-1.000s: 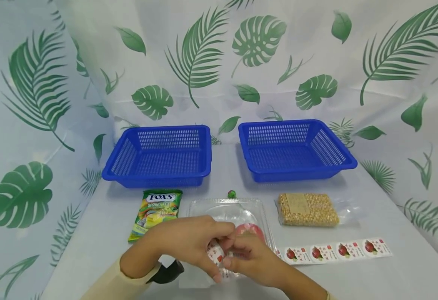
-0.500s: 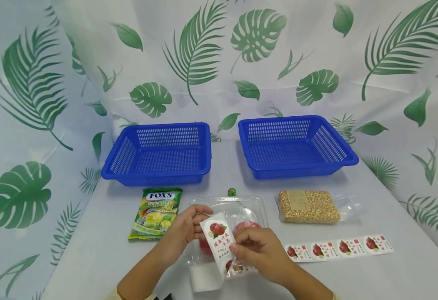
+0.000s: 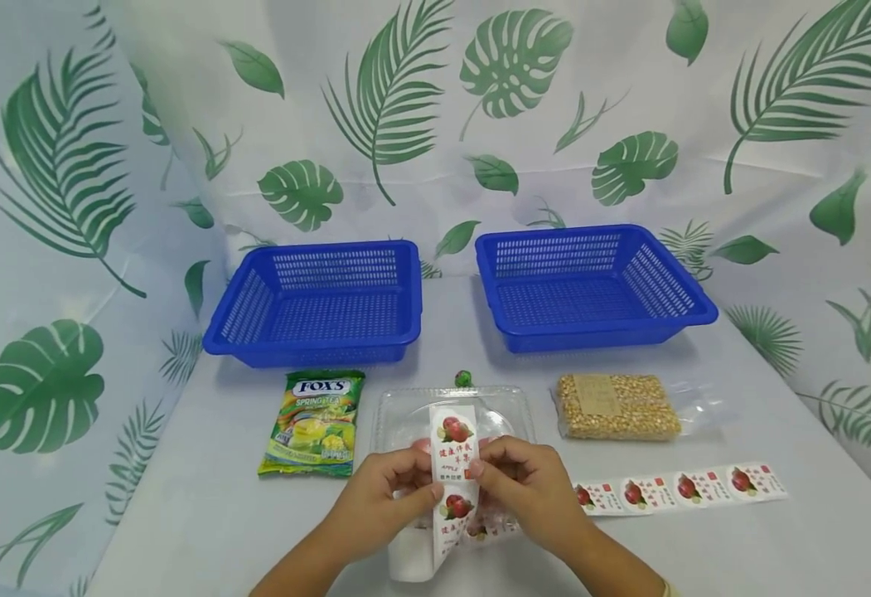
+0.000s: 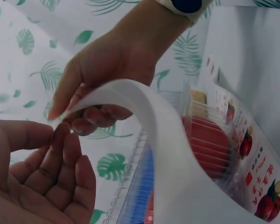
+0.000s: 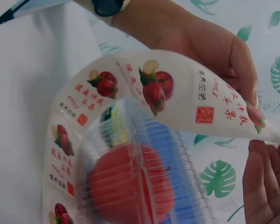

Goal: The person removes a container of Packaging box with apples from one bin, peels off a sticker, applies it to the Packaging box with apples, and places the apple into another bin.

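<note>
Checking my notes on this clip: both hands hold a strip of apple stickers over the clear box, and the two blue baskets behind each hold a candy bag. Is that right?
Not quite. Both hands, left and right, do hold the sticker strip over the clear box, but the head view shows both blue baskets empty; the candy bag lies on the table.

White table [image 3: 204, 464] with goods laid out

At the back stand two blue baskets [image 3: 319, 303] [image 3: 592, 286]. Nearer lie a candy bag [image 3: 316, 423], a small green ball [image 3: 462, 379], a clear box [image 3: 405, 414], a corn pack [image 3: 617, 408] and a sticker strip [image 3: 681, 487].
</note>
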`<move>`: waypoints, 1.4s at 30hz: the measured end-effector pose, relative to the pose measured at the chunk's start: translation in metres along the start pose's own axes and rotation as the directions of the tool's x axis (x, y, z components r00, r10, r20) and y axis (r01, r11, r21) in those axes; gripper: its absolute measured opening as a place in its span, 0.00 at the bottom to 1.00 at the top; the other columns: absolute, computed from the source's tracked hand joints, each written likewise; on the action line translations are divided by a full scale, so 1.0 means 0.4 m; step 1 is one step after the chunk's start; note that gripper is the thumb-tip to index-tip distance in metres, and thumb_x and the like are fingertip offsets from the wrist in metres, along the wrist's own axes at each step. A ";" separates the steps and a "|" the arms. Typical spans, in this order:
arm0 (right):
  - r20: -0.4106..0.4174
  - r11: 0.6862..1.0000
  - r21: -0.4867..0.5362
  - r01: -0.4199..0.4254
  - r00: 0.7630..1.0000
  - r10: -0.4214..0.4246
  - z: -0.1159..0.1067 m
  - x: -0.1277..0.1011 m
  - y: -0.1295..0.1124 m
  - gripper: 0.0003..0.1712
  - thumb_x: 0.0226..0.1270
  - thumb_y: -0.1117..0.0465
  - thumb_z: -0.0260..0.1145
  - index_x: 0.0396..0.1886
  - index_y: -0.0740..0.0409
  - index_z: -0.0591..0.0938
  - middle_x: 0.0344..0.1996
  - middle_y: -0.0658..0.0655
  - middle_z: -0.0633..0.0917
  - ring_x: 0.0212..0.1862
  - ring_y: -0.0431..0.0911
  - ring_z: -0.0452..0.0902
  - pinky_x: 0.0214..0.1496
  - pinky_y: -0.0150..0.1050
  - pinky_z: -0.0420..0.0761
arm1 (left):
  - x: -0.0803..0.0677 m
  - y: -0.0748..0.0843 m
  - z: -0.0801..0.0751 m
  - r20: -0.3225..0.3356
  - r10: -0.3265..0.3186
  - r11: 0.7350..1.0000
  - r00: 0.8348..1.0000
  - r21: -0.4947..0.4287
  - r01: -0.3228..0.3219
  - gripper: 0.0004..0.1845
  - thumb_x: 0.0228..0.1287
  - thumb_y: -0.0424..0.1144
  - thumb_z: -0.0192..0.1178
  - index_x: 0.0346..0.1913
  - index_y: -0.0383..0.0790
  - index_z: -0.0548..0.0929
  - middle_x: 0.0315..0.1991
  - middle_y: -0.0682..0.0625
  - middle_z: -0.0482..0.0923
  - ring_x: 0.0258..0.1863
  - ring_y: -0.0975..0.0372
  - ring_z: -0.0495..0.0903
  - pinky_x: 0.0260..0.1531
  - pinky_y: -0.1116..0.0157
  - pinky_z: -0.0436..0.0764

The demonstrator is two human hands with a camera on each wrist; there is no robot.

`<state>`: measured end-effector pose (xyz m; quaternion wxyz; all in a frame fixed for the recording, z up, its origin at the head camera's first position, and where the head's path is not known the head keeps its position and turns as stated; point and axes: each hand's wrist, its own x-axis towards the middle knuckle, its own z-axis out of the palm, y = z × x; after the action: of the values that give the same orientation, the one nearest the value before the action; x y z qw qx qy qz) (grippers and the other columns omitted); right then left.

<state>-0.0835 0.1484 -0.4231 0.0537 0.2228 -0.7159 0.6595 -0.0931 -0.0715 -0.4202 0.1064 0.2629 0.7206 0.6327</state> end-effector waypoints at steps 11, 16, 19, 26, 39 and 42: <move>-0.087 0.997 -0.010 -0.081 0.993 0.080 0.002 -0.006 -0.008 0.04 0.66 0.69 0.65 0.33 0.67 0.82 0.22 0.56 0.84 0.21 0.43 0.80 0.20 0.43 0.82 | -0.006 -0.009 0.012 0.001 0.046 0.999 0.999 -0.015 -0.046 0.06 0.66 0.32 0.60 0.40 0.31 0.84 0.33 0.45 0.84 0.30 0.66 0.80 0.32 0.67 0.82; -0.121 0.994 -0.099 -0.049 0.992 0.037 0.001 -0.012 -0.012 0.04 0.63 0.69 0.68 0.36 0.64 0.82 0.26 0.53 0.85 0.23 0.44 0.81 0.22 0.41 0.83 | -0.010 -0.012 0.016 -0.012 0.087 0.996 0.996 -0.015 -0.088 0.04 0.65 0.30 0.61 0.38 0.31 0.84 0.30 0.44 0.84 0.29 0.67 0.79 0.29 0.67 0.82; -0.128 0.954 -0.280 0.107 0.981 -0.147 -0.006 -0.007 -0.014 0.09 0.60 0.65 0.72 0.40 0.58 0.84 0.35 0.52 0.84 0.33 0.43 0.82 0.32 0.34 0.83 | -0.009 -0.009 0.020 -0.017 0.073 0.997 0.997 -0.017 -0.073 0.05 0.64 0.31 0.63 0.39 0.32 0.84 0.31 0.44 0.85 0.29 0.66 0.81 0.27 0.66 0.83; 0.144 0.529 -0.550 0.646 0.698 -0.702 0.002 0.024 -0.026 0.10 0.71 0.61 0.63 0.32 0.61 0.86 0.35 0.55 0.84 0.41 0.54 0.79 0.53 0.36 0.77 | -0.003 -0.003 0.027 -0.067 0.088 0.996 0.994 0.032 -0.087 0.03 0.63 0.32 0.64 0.36 0.34 0.85 0.27 0.47 0.84 0.25 0.67 0.81 0.23 0.67 0.81; 0.204 0.546 -0.514 0.661 0.713 -0.671 0.021 0.027 -0.018 0.11 0.73 0.62 0.60 0.35 0.64 0.86 0.35 0.54 0.85 0.40 0.49 0.82 0.50 0.35 0.79 | 0.010 -0.020 0.030 -0.101 0.339 0.927 0.935 0.205 -0.314 0.03 0.61 0.31 0.67 0.31 0.42 0.87 0.24 0.56 0.82 0.23 0.72 0.74 0.19 0.70 0.77; 0.219 0.545 -0.525 0.653 0.723 -0.655 0.020 0.027 -0.015 0.12 0.73 0.61 0.60 0.35 0.63 0.86 0.35 0.54 0.85 0.40 0.48 0.82 0.50 0.35 0.79 | 0.014 -0.024 0.030 -0.089 0.398 0.892 0.913 0.269 -0.363 0.03 0.61 0.32 0.67 0.31 0.42 0.87 0.25 0.57 0.83 0.22 0.74 0.74 0.19 0.74 0.77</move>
<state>-0.0891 0.1379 -0.4146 0.3602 0.4453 -0.7429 0.3465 -0.0944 -0.0590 -0.4307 -0.1047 0.3649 0.7336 0.5637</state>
